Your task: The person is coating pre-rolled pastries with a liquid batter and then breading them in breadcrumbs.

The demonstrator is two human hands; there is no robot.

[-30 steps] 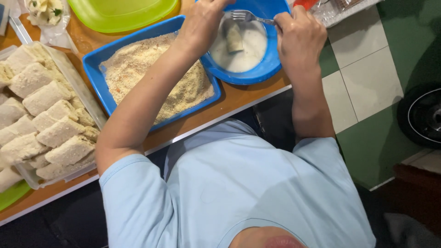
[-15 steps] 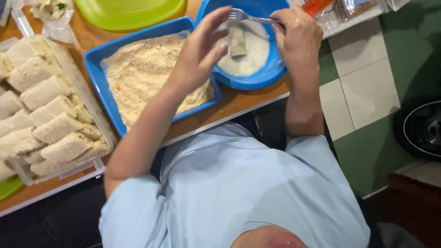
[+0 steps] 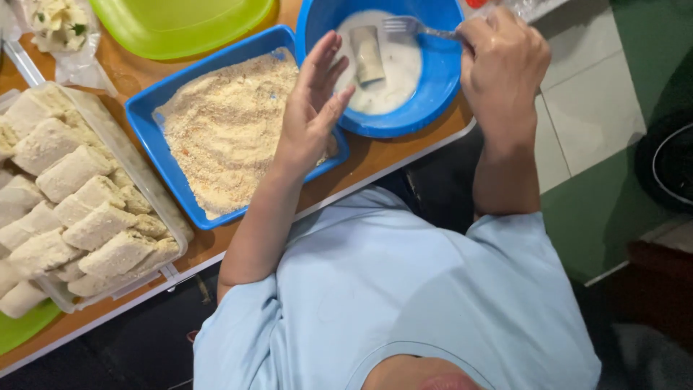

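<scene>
Fork [image 3: 411, 27] handle hidden in right hand's [image 3: 502, 68] closed grip over blue bowl [image 3: 433, 101]; left hand [image 3: 314, 108] spread, empty

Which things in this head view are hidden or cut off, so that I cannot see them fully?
- Fork: handle hidden inside the right hand.
- Roll in the blue bowl: underside sunk in white batter.
- Blue tray of crumbs: near corner covered by the open left hand.
- Green plate: cut off by the top edge.
- Clear box of coated rolls: cut off at left.

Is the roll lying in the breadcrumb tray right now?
No, the roll lies in the white batter of the round blue bowl, beside the breadcrumb tray.
</scene>
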